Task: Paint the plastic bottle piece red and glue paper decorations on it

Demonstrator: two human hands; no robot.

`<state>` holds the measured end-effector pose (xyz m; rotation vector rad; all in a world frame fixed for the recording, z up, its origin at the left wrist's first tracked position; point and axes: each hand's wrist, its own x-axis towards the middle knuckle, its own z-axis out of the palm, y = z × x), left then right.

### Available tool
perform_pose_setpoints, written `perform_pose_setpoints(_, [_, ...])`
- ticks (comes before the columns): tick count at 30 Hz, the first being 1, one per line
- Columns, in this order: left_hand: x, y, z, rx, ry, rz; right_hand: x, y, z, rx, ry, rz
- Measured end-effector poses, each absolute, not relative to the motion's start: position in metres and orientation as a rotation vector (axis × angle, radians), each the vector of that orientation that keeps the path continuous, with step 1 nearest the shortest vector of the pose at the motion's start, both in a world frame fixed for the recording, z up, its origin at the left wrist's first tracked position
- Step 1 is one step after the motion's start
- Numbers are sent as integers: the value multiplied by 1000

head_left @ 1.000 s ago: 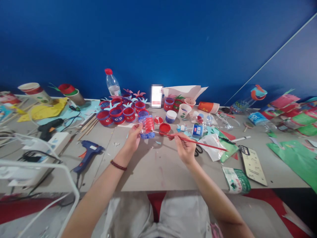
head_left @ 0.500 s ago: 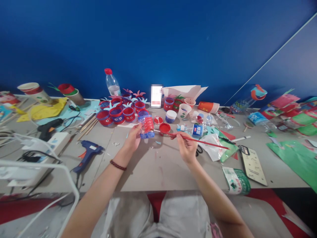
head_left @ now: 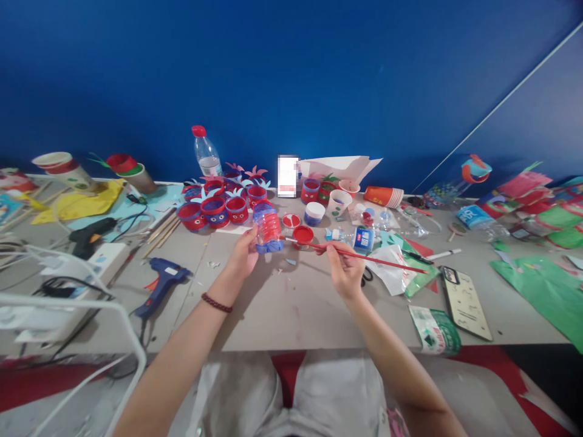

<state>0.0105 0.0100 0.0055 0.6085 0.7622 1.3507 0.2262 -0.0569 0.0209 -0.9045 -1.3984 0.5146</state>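
My left hand (head_left: 246, 252) grips a cut plastic bottle (head_left: 268, 229), painted red around its middle with blue at both ends, and holds it tilted above the table. Pinched in my right hand (head_left: 345, 267) is a long red paintbrush (head_left: 378, 260). Its tip points left and meets the lower right side of the bottle. An open jar of red paint (head_left: 303, 236) stands just behind the brush. Near it are its lid (head_left: 291, 221), smeared red, and a white-capped jar of blue paint (head_left: 314, 213).
Several finished red and blue cups with eyes (head_left: 215, 211) stand behind my left hand. A blue glue gun (head_left: 164, 282) and a white power strip (head_left: 98, 273) lie left. Right are a clear bottle (head_left: 363, 238), scissors (head_left: 366, 277), a phone (head_left: 467, 306) and green paper (head_left: 537, 291).
The bottle has turned slightly in my left hand. The brush has shifted a little, its handle end now farther right. Everything else on the table stays put.
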Motion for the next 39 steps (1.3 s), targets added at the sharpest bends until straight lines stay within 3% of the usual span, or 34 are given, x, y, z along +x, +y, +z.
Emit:
perform_pose_setpoints(22, [10, 7, 8, 591, 719, 1277, 221, -56, 25, -887, -1357, 647])
perform_pose_setpoints(39, [3, 3, 12, 615, 694, 1239, 236, -38, 13, -1069, -1192, 488])
